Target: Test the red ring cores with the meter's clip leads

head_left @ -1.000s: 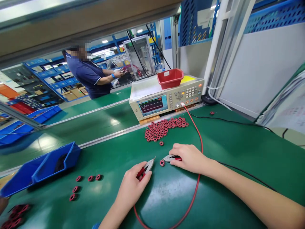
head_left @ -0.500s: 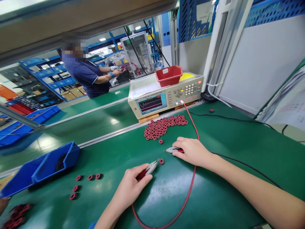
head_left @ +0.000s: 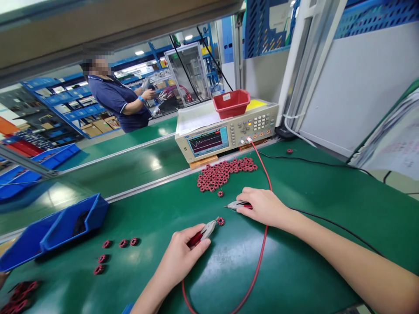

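My left hand [head_left: 183, 252] is closed on an alligator clip [head_left: 207, 230] with a red grip. A red cable [head_left: 260, 261] loops out from below this hand. The clip's tip reaches the edge of a small red-wound ring coil [head_left: 221, 221] lying on the green bench. My right hand [head_left: 262, 206] is closed on a second alligator clip [head_left: 235, 205], its tip pointing left and apart from that coil. Another ring coil [head_left: 220, 193] lies just beyond, in front of a dense pile of coils [head_left: 214, 176].
Behind the pile stands a bench tester [head_left: 209, 141] showing a waveform, with a red bin [head_left: 231, 104] on top. Blue bins [head_left: 73, 231] and several scattered coils [head_left: 103, 258] are on the left. A black cable [head_left: 334, 225] runs right. Across the bench stands another person [head_left: 114, 98].
A red light at the tester's upper right is no longer lit. The person across the bench has raised their hands. My hands hold nearly the same pose, with the view shifted slightly.
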`<state>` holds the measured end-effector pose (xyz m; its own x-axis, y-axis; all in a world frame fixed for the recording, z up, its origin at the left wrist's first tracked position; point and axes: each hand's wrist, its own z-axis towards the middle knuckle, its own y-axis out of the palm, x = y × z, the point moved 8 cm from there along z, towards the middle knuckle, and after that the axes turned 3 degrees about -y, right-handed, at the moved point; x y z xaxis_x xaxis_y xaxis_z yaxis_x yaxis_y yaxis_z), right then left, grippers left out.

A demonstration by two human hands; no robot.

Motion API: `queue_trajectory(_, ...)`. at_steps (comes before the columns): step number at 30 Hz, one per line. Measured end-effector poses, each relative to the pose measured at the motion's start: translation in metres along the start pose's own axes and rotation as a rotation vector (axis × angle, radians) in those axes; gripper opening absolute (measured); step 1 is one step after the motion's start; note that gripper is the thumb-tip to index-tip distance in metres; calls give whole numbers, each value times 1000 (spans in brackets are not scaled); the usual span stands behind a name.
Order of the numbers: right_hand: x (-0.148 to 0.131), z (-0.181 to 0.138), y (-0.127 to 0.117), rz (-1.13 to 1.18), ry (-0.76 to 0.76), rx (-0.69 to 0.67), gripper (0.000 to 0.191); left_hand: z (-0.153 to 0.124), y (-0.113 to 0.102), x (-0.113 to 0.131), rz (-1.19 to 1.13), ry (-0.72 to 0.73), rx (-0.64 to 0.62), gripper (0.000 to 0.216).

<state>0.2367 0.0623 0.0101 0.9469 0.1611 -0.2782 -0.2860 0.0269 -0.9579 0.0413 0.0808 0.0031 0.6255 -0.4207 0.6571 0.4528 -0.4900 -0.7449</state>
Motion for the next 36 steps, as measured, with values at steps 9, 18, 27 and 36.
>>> queue_trajectory(9, -2, -5, -11, 212, -58, -26, 18, 0, 3, -5, -105, -50, -38, 26)
queue_trajectory(18, -17, -10, -7, 352, -116, -59, 19, 2, 7, -18, -273, -110, -8, 29)
queue_trajectory(27, -19, -8, -6, 293, -23, 44, 19, 5, 12, -28, -434, -225, 27, 41)
queue_trajectory(36, -24, -5, 0, 257, -2, 51, 21, 5, 12, -29, -447, -226, 28, 45)
